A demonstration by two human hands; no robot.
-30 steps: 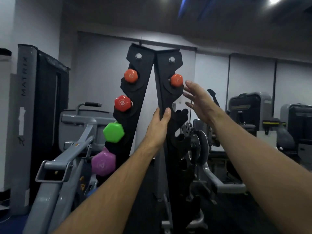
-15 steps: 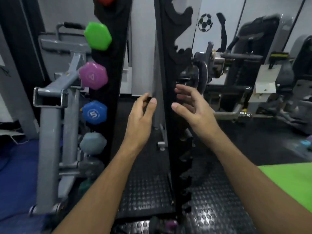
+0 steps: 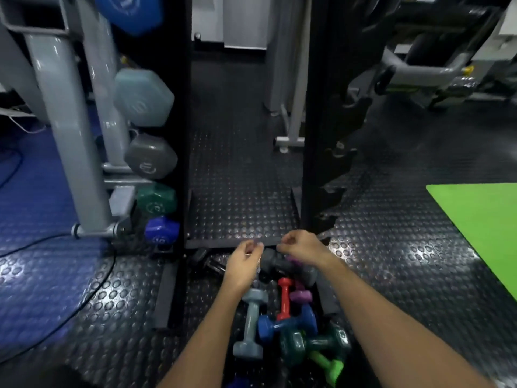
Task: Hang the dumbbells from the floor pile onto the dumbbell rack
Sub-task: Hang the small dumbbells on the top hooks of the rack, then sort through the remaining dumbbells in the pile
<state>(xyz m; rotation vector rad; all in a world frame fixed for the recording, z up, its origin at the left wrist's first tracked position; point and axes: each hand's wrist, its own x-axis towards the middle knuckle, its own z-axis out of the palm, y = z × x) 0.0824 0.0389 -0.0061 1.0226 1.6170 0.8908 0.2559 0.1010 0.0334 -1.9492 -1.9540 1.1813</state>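
Observation:
The floor pile lies under my forearms: a pale grey dumbbell (image 3: 251,323), a red dumbbell (image 3: 284,301), a blue dumbbell (image 3: 285,324), a dark green dumbbell (image 3: 313,343), a lime dumbbell (image 3: 328,366), a purple dumbbell (image 3: 301,296) and a dark grey dumbbell (image 3: 277,264). My left hand (image 3: 244,261) and my right hand (image 3: 301,246) hover just over the dark grey one, fingers half curled, nothing in them. The rack's left upright (image 3: 180,107) carries several hung dumbbells, the lowest one violet-blue (image 3: 161,229). Its right upright (image 3: 316,135) shows bare hooks (image 3: 342,156).
A grey machine frame (image 3: 64,107) stands close on the left of the rack. A black cable (image 3: 92,287) runs over the blue floor. A green mat (image 3: 481,228) lies at right. More gym machines (image 3: 433,65) stand at the back right.
My view has dropped from the top of the rack to the floor. Both hands left the rack uprights and came down to the dumbbell pile at the rack's foot.

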